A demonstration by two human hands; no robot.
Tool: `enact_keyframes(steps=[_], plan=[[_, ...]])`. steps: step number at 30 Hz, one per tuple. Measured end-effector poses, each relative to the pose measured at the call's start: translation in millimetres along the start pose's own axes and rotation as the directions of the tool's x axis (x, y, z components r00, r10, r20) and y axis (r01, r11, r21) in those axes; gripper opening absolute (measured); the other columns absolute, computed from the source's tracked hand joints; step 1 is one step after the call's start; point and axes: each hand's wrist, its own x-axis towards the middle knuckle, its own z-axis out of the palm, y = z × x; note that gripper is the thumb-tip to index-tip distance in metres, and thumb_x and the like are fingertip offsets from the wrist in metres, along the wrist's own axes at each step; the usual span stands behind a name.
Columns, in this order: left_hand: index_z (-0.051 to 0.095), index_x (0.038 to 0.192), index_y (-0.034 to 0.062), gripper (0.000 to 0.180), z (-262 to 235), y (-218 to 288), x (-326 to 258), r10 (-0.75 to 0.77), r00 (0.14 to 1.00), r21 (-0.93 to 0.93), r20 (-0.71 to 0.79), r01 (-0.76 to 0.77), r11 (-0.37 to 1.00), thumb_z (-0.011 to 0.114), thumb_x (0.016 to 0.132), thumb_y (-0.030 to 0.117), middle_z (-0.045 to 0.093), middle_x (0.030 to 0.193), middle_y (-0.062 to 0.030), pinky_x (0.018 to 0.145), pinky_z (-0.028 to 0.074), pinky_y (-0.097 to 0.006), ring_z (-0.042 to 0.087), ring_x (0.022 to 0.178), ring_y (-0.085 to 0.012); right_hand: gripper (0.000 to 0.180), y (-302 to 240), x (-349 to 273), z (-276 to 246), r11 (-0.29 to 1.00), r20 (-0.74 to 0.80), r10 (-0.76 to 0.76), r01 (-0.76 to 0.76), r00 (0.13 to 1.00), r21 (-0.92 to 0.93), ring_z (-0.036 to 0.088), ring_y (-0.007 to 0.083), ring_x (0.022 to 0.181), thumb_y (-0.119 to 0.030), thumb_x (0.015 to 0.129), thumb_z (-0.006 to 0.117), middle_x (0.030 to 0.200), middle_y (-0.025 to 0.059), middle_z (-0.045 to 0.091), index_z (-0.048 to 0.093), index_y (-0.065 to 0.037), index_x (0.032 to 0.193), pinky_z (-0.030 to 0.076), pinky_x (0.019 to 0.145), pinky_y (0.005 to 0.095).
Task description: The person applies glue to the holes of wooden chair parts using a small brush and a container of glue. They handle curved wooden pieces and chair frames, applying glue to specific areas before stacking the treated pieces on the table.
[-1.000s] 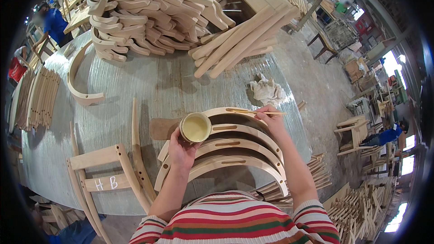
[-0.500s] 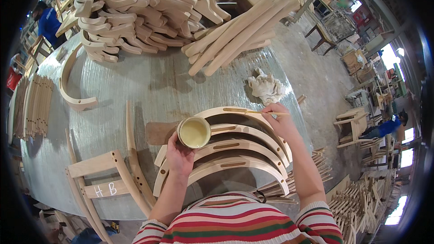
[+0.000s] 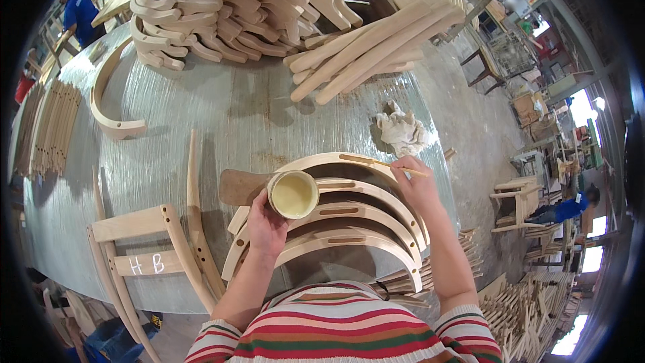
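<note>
My left hand (image 3: 267,230) is closed around a round cup (image 3: 293,195) of pale yellow liquid, held over the left part of several curved wooden pieces. Between the fingers of my right hand (image 3: 418,183) is a thin wooden stick (image 3: 384,163). Its tip lies at the right end of a long slot in the farthest curved piece (image 3: 306,163). The other curved pieces (image 3: 376,215) lie nearer to me in a nested row, each with a similar slot in its top edge. Whether the tip carries any liquid is too small to tell.
A crumpled white cloth (image 3: 402,131) lies beyond my right hand. Piled wooden parts (image 3: 222,10) and long slats (image 3: 363,54) fill the table's far side. A chair-back frame (image 3: 144,249) stands left, near a brown flat piece (image 3: 240,187). People work in the background.
The stick slants more steeply, and its tip reaches slightly farther into the slot's right end. The whole view has shifted a little; my left hand still holds the cup in place.
</note>
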Motion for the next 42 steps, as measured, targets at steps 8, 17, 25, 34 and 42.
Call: enact_keyframes(steps=[8,17,25,34,42], plan=[[0.053,0.115,0.0077,0.034,-2,-11,-17,-0.064,0.998,0.054,0.016,0.063,0.997,0.036,0.095,0.029,0.059,0.115,-0.0064,0.089,0.047,-0.041,0.057,0.107,-0.021,0.016,-34,24,36,0.969,0.035,0.175,-0.179,0.984,0.173,0.057,0.0309,0.065,-0.017,0.084,0.059,0.071,0.0169,0.059,0.056,-0.001,0.083,0.044,0.059,0.0365],[0.055,0.109,0.0065,0.027,-20,-28,-32,-0.129,0.987,0.029,-0.094,0.132,0.991,0.043,0.093,0.025,0.063,0.104,-0.0045,0.071,0.053,-0.036,0.062,0.094,-0.0168,0.014,-8,11,5,0.982,0.023,0.171,-0.173,0.985,0.078,0.057,0.0227,0.062,-0.014,0.085,0.059,0.069,0.014,0.059,0.058,-0.001,0.083,0.045,0.059,0.0321],[0.053,0.107,0.0053,0.023,-26,-35,-38,-0.117,0.981,0.058,-0.154,0.127,0.99,0.045,0.092,0.021,0.064,0.101,-0.006,0.067,0.054,-0.032,0.064,0.089,-0.0158,0.005,4,-5,9,0.981,-0.153,-0.055,0.025,0.987,-0.19,0.056,0.0293,0.074,-0.01,0.08,0.064,0.076,0.008,0.061,0.059,-0.008,0.08,0.042,0.07,0.0403],[0.053,0.115,-0.0028,0.033,-34,-29,-41,-0.162,0.985,0.042,-0.058,0.164,0.986,0.038,0.095,0.019,0.061,0.111,-0.0115,0.087,0.05,-0.034,0.06,0.101,-0.0208,0.009,-16,1,28,0.991,-0.191,-0.057,0.032,0.98,-0.133,0.054,0.0265,0.07,-0.007,0.076,0.067,0.073,0.0051,0.059,0.058,-0.008,0.077,0.04,0.068,0.0373],[0.05,0.119,-0.0037,0.039,-33,-26,-38,-0.23,0.972,0.015,-0.049,0.231,0.973,0.035,0.096,0.024,0.057,0.119,-0.0144,0.098,0.041,-0.039,0.054,0.112,-0.0247,0.005,-28,25,35,0.989,-0.077,0.095,-0.085,0.993,0.12,0.053,0.027,0.076,-0.01,0.08,0.063,0.074,0.0061,0.059,0.059,-0.007,0.078,0.039,0.069,0.0373]])
